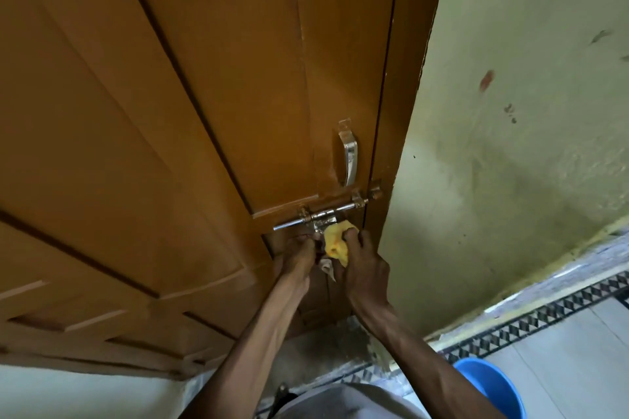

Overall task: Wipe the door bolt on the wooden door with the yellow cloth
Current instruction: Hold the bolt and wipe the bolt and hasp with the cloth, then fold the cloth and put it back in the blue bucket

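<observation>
The brown wooden door (170, 112) fills the left and centre of the view. A shiny metal door bolt (323, 214) runs across it near its right edge. My right hand (364, 269) grips a bunched yellow cloth (335, 241) pressed just under the bolt's middle plate. My left hand (299, 255) reaches up beside it, fingertips at the bolt's hanging latch; whether it grips the latch is hidden. A small pale scrap (327, 265) shows between the two hands.
A chrome pull handle (350, 156) is fixed above the bolt. A pale green stained wall (510, 129) stands to the right. A blue bucket (490, 384) sits on the tiled floor at the lower right, beside a patterned border strip (544, 316).
</observation>
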A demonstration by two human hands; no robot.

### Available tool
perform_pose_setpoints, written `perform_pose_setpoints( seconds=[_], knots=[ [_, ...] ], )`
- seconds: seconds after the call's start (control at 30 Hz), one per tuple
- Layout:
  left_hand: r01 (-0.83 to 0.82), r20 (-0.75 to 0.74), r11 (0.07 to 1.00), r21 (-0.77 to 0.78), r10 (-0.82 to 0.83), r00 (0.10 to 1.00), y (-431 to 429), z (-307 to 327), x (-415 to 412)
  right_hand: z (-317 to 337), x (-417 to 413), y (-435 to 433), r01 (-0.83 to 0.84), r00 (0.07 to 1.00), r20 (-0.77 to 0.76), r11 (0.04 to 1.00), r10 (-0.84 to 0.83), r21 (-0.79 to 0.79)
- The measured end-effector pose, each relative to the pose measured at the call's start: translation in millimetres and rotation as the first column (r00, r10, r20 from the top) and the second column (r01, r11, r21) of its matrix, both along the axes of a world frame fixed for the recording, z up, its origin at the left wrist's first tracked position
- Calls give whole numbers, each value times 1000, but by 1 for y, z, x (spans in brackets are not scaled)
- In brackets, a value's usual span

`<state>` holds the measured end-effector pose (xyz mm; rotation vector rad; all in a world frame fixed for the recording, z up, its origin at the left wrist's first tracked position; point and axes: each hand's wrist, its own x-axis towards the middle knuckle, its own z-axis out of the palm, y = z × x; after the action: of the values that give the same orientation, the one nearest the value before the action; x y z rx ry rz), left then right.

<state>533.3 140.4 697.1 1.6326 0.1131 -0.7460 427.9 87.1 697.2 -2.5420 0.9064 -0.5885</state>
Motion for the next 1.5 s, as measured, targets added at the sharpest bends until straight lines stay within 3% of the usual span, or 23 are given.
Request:
perform_pose_setpoints(
  seconds=[0.1, 0.33, 0.43, 0.53, 0.63, 0.83, 0.9, 0.97, 1.07, 1.13, 1.17, 1.3, 1.5],
  knots=[
    [-35, 30, 999, 29, 35, 999, -3, -2, 2, 1, 3, 0, 34, 998, 48, 999, -34, -3],
    [28, -2, 998, 65, -28, 1000, -4, -5, 7, 6, 17, -13, 44, 997, 71, 982, -32, -184],
    [22, 47, 999, 45, -24, 999, 1, -3, 6, -6, -1, -10, -43, 999, -19, 980, 40, -194],
    [12, 83, 1000, -23, -10, 997, 3, -6, 6, -30, -38, -6, -156, 970, -203, 983, 134, -98],
    [39, 128, 998, -56, -31, 991, 2, -7, 5, -46, -65, -13, -102, 968, -232, 995, 99, 0],
    [82, 240, 996, -34, -71, 968, 9, -15, 5, -33, -75, -19, 69, 997, 24, 973, -76, 219],
    [87, 284, 996, -33, -74, 956, 10, -19, 6, -28, -74, -20, 114, 989, 41, 911, -141, 397],
    [102, 339, 995, 4, -98, 936, 10, -19, 8, -25, -73, -19, 142, 971, 67, 782, -228, 607],
    [138, 389, 990, 9, -131, 912, 11, -13, 10, -13, -72, -18, 60, 908, 118, 402, -402, 913],
    [140, 401, 990, 30, -141, 905, 13, -13, 11, -5, -76, -19, -131, 863, 187, 150, -469, 980],
    [142, 404, 988, 54, -152, 902, 16, -16, 11, 0, -79, -20, -188, 858, 210, 93, -470, 978],
    [174, 283, 980, 98, -195, 939, 32, -16, -11, 3, -93, -19, -206, 897, 219, 75, -385, 976],
    [305, 110, 951, 44, -308, 945, 72, 18, -97, 9, -118, -4, -84, 939, 168, 271, -302, 959]
  ],
)
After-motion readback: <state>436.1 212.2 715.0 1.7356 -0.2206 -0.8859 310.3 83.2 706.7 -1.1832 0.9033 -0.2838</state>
